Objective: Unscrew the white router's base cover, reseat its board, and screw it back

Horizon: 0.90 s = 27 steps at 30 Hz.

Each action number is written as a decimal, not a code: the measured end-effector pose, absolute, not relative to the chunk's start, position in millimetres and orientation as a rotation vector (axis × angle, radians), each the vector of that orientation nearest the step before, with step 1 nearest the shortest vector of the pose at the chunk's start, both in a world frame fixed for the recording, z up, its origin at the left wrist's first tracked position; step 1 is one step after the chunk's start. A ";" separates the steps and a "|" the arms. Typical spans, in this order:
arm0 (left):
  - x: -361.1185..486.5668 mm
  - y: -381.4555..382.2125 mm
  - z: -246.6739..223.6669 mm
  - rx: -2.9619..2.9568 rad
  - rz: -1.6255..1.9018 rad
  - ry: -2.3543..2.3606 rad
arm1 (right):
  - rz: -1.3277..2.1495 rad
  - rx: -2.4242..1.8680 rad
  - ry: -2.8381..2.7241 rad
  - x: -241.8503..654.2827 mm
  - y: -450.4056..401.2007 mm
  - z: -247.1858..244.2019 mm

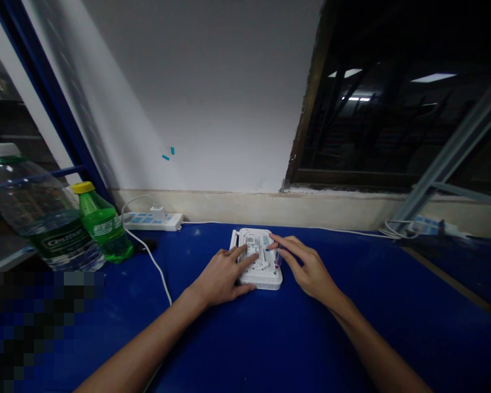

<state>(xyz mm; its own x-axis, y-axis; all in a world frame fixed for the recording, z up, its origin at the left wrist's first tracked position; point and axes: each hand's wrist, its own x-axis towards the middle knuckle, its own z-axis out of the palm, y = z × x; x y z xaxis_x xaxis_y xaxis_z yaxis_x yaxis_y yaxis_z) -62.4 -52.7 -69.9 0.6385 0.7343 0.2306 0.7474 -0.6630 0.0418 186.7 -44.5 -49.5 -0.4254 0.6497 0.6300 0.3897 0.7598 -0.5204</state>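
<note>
A white flat device (259, 279) with a perforated, patterned top lies on the blue table in front of me. My left hand (225, 273) rests over its left side, fingers spread on the top and thumb along the near edge. At the right edge is my right hand (306, 267), its thumb and fingers drawn close together over the far right part. Just below those fingertips shows a small see-through piece with a red spot (277, 266); its kind and whether it is gripped are hard to make out.
At the left stand a large clear water bottle (45, 218) and a green bottle with a yellow cap (102, 224). Behind them lies a white power strip (155, 220) with a plug, its cable (157, 262) trailing over the blue table (311, 349). A wall and dark window rise behind.
</note>
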 end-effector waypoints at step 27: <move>-62.3 -52.6 -70.6 -2.778 -0.334 -1.267 | 0.214 -0.769 -2.095 188.8 -43.0 -47.1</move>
